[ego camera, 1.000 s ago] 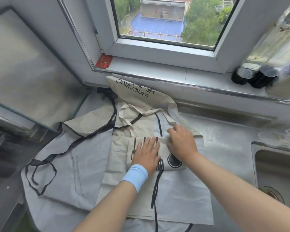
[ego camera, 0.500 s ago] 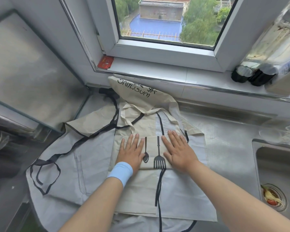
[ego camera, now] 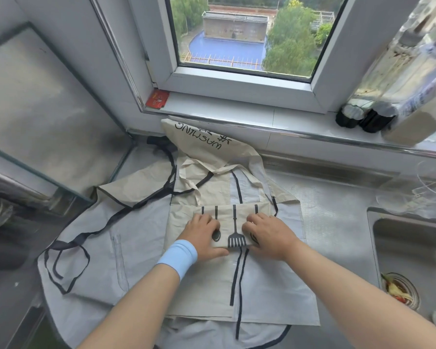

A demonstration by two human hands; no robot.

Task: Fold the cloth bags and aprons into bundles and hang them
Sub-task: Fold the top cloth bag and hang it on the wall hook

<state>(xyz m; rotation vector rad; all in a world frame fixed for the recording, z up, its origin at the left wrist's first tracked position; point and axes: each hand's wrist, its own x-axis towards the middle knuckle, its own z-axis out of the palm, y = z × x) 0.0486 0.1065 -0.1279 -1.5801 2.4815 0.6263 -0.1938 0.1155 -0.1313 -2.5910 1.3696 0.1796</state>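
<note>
Both hands sit on the folded cloth bag, which lies atop the spread pile of aprons on the steel counter, w/ the sink off to the right. The left hand and the right hand each have their fingers curled over the bag's top and the thumb tucked at its near edge, apparently pinching the fold (thumb tips are partly hidden, so how deep they go is unclear). To do this fold well, I'd lift both ends evenly, keep the near edge square to the printed utensil handles, turn it over tight, then press flat so the bundle doesn't spring open. Take care not to catch the black apron strap running underneath. Vs. 0.5 s ago: the fingers were spread flat, smoothing the bag; now they're bunched & gripping, and the bag looks approx. where it was.
</note>
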